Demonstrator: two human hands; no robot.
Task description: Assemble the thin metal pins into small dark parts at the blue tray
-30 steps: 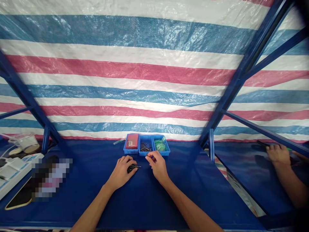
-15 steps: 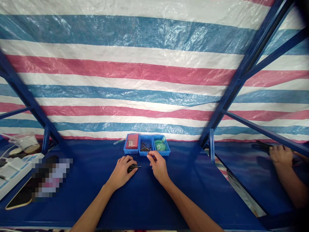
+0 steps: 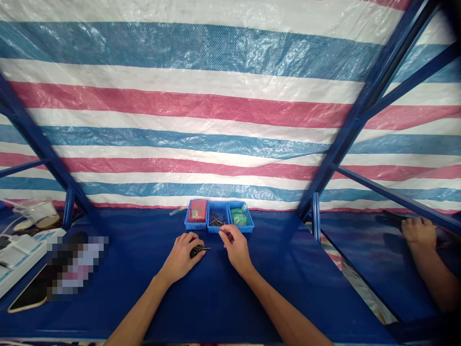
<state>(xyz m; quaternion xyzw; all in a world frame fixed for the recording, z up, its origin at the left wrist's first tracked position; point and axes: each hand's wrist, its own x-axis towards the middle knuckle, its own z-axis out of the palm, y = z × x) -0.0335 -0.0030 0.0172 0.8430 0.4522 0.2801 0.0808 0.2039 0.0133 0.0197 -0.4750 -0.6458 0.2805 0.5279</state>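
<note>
My left hand (image 3: 187, 252) rests on the blue table, its fingers curled around a small bunch of dark screws (image 3: 196, 250). A few thin shafts stick out past the fingertips to the right. My right hand (image 3: 235, 245) is closed in a pinch just in front of the middle blue bin (image 3: 218, 229). A tiny dark piece that looks like a screw (image 3: 221, 229) shows at the fingertips. Loose dark screws (image 3: 216, 220) lie inside that middle bin.
The left bin (image 3: 186, 224) holds red packets (image 3: 198, 211); the right bin (image 3: 251, 228) holds green plastic bags (image 3: 239, 216). A power strip (image 3: 32, 259) and a phone (image 3: 32, 290) lie at left. Blue frame posts (image 3: 320, 178) flank the table. Another person's hand (image 3: 419, 233) is at right.
My right fingertips have shifted very slightly, and the small piece in them is turned a little. My left hand stays where it was.
</note>
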